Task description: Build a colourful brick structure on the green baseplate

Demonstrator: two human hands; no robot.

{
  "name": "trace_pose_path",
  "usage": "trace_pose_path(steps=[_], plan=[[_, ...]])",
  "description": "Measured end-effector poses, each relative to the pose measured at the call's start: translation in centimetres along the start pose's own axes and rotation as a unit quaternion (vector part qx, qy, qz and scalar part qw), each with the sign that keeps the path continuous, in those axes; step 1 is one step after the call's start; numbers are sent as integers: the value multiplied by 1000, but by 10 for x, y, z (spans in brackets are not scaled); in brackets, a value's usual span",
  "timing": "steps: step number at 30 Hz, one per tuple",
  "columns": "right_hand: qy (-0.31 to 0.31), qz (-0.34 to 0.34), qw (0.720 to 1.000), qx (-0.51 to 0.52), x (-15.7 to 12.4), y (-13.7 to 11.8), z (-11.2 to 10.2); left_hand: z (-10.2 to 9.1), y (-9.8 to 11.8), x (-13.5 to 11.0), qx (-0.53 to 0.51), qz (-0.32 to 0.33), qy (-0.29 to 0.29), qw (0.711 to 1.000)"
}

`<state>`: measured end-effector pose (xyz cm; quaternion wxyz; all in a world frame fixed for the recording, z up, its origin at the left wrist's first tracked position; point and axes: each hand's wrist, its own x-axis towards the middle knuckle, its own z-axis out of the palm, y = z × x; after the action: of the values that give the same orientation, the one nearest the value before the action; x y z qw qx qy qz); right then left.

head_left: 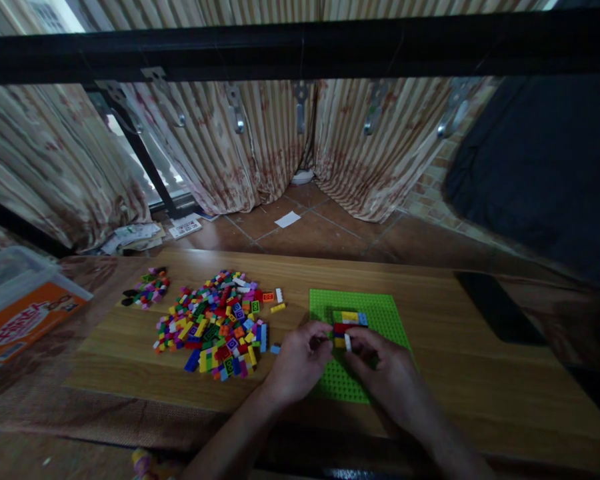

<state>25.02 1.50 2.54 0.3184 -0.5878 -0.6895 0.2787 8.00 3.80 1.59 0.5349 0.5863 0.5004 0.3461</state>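
Observation:
A green baseplate (375, 310) lies on the wooden table (460, 373). On it stands a small block of bricks (349, 321) in yellow, green, blue and red rows. Both hands rest on the plate's near half. My right hand (385, 370) pinches a small white brick (348, 342) against the block's front edge. My left hand (300, 360) is curled, its fingertips touching the block's left side beside the white brick. A pile of loose coloured bricks (215, 327) lies to the left of the plate.
A smaller heap of bricks (147, 290) sits at the far left of the board. A clear plastic box with an orange label (20, 313) stands at the left edge. A dark phone (497, 307) lies at the right. A black metal bar (300, 50) crosses overhead.

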Motion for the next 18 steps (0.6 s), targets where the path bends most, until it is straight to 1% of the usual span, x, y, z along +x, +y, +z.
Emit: trace_pose_path(steps=[4, 7, 12, 15, 18], plan=[[-2, 12, 999, 29, 0, 1, 2, 1, -1, 0, 14, 12, -1, 1000], [-3, 6, 1000, 29, 2, 0, 7, 0, -1, 1, 54, 30, -5, 998], [7, -14, 1000, -26, 5, 5, 14, -2, 2, 0, 108, 51, -20, 993], [31, -46, 997, -61, 5, 8, 16, -2, 3, 0, 115, 51, -24, 992], [50, -69, 994, -72, 3, 6, 19, -3, 4, 0, 115, 58, -35, 991]])
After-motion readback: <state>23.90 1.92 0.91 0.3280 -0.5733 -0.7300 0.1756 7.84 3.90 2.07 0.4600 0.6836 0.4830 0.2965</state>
